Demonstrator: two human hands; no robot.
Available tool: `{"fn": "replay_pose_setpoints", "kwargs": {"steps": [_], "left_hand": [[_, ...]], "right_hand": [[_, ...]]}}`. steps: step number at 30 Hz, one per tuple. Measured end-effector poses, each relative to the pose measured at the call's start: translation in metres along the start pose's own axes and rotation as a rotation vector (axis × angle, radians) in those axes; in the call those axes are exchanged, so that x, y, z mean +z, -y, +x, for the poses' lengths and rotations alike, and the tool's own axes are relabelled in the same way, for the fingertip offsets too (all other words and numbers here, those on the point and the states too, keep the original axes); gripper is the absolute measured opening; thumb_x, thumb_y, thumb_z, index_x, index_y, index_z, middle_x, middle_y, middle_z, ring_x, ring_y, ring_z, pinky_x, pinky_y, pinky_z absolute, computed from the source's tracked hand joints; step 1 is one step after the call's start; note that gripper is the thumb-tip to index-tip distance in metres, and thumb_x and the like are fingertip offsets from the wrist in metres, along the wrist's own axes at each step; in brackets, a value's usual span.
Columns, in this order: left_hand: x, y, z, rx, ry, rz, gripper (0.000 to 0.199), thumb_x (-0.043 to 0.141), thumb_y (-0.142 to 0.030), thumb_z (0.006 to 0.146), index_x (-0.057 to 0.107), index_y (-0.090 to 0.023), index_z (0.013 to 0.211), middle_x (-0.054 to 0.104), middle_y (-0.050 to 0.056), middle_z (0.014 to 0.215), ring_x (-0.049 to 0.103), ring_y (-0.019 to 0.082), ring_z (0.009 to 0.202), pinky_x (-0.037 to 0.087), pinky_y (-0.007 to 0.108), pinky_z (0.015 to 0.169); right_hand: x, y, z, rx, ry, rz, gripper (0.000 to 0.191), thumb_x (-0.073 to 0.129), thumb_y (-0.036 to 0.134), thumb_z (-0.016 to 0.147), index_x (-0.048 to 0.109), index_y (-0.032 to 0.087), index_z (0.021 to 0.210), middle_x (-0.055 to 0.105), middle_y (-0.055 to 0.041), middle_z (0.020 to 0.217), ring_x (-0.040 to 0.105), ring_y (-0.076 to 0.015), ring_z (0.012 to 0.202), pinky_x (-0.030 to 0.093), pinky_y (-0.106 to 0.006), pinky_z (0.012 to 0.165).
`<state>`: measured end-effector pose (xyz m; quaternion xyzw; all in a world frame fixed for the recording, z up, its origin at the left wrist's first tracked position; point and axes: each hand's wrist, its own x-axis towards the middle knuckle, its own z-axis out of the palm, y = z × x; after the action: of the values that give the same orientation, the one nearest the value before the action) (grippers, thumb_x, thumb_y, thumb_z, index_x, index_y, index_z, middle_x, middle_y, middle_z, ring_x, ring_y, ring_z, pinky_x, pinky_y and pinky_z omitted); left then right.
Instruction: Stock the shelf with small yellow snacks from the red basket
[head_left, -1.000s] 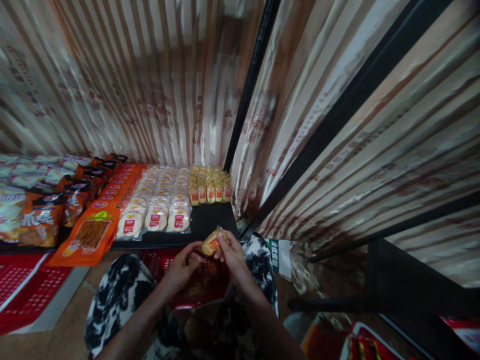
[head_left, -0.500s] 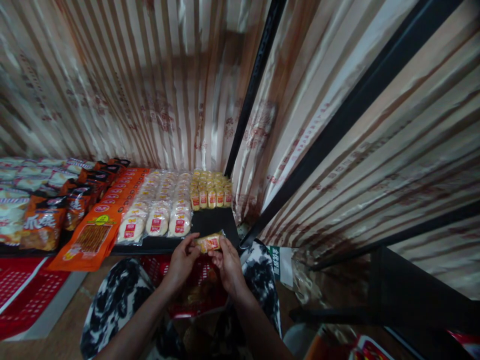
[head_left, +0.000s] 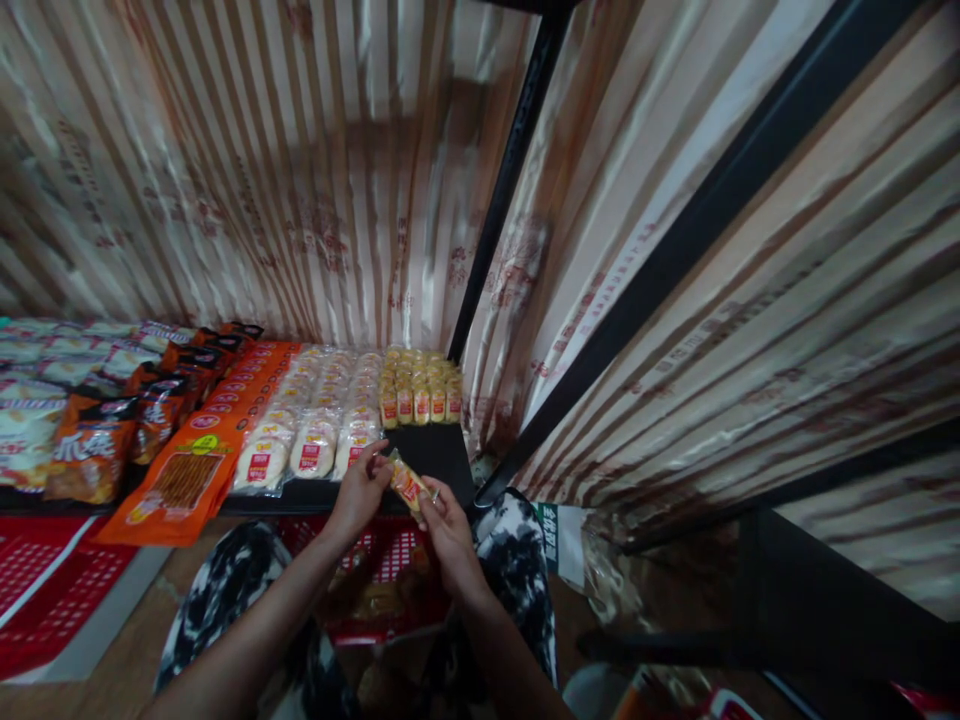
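A small yellow wrapped snack packet [head_left: 407, 486] with a red-and-white label is held tilted above the basket, in front of the shelf edge. My right hand [head_left: 448, 525] pinches its lower right end between thumb and fingers. My left hand [head_left: 363, 492] is at the packet's upper left end, its thumb and forefinger apart; whether they touch the wrapper is hard to tell. Behind my hands, matching yellow packets [head_left: 421, 400] stand in tight rows at the right end of the black shelf [head_left: 431, 450]. Round white wrapped crackers [head_left: 313, 452] fill the rows to their left.
Further left lie orange snack-stick bags [head_left: 187, 475], orange-black bags [head_left: 90, 450] and white bags [head_left: 30, 425]. Between my knees is a red basket [head_left: 390, 555] with items; another red basket [head_left: 52, 590] sits at lower left. A black post [head_left: 517, 170] and slanting bar [head_left: 675, 230] border the shelf.
The packet has turned from nearly level to a steep tilt, its left end now higher. My left hand's fingers have risen and loosened, while my right hand keeps its end.
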<state>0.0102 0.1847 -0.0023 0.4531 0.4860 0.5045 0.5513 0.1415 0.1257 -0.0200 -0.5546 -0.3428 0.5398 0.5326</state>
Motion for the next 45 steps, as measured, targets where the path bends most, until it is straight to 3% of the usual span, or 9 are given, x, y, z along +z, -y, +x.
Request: {"fn": "replay_pose_setpoints", "kwargs": {"steps": [5,16,25,36,45], "left_hand": [[0.006,-0.01,0.009,0.02,0.024,0.071,0.039,0.063,-0.033,0.063,0.06,-0.016,0.098,0.059,-0.002,0.071,0.054,0.013,0.065,0.044,0.025,0.063],[0.016,-0.019,0.028,0.087,0.037,0.253,0.03,0.06,-0.027,0.066,0.063,-0.016,0.094,0.061,0.001,0.073,0.056,0.015,0.068,0.043,0.027,0.067],[0.023,-0.02,0.043,0.088,0.015,0.375,0.028,0.058,-0.021,0.069,0.064,-0.016,0.096,0.063,0.001,0.073,0.057,0.015,0.067,0.044,0.027,0.069],[0.024,-0.018,0.057,0.065,0.001,0.39,0.026,0.058,-0.017,0.07,0.062,-0.017,0.096,0.066,0.003,0.078,0.06,0.016,0.072,0.044,0.027,0.071],[0.022,0.002,0.064,0.029,-0.051,0.37,0.022,0.051,-0.01,0.075,0.06,-0.016,0.095,0.067,0.005,0.088,0.062,0.016,0.084,0.047,0.029,0.081]], "right_hand": [[-0.003,0.001,0.011,-0.075,0.021,-0.148,0.044,0.067,0.055,0.063,0.059,0.019,0.087,0.067,-0.003,0.078,0.062,-0.0176,0.07,0.049,-0.029,0.066],[-0.009,0.019,0.028,-0.269,0.039,-0.655,0.027,0.056,0.035,0.076,0.061,0.021,0.097,0.068,-0.0028,0.091,0.062,-0.0169,0.082,0.046,-0.028,0.076],[0.003,0.037,0.031,-0.309,-0.075,-1.131,0.028,0.058,0.033,0.076,0.062,0.022,0.101,0.064,-0.0076,0.097,0.057,-0.0242,0.095,0.041,-0.031,0.082],[0.007,0.024,0.062,-0.276,-0.11,-1.228,0.026,0.051,0.035,0.081,0.061,0.022,0.101,0.062,-0.0065,0.096,0.056,-0.0219,0.092,0.042,-0.028,0.078],[0.013,0.013,0.079,-0.28,-0.17,-1.23,0.029,0.051,0.035,0.083,0.061,0.019,0.104,0.062,-0.0065,0.097,0.056,-0.0203,0.093,0.04,-0.027,0.079]]}}
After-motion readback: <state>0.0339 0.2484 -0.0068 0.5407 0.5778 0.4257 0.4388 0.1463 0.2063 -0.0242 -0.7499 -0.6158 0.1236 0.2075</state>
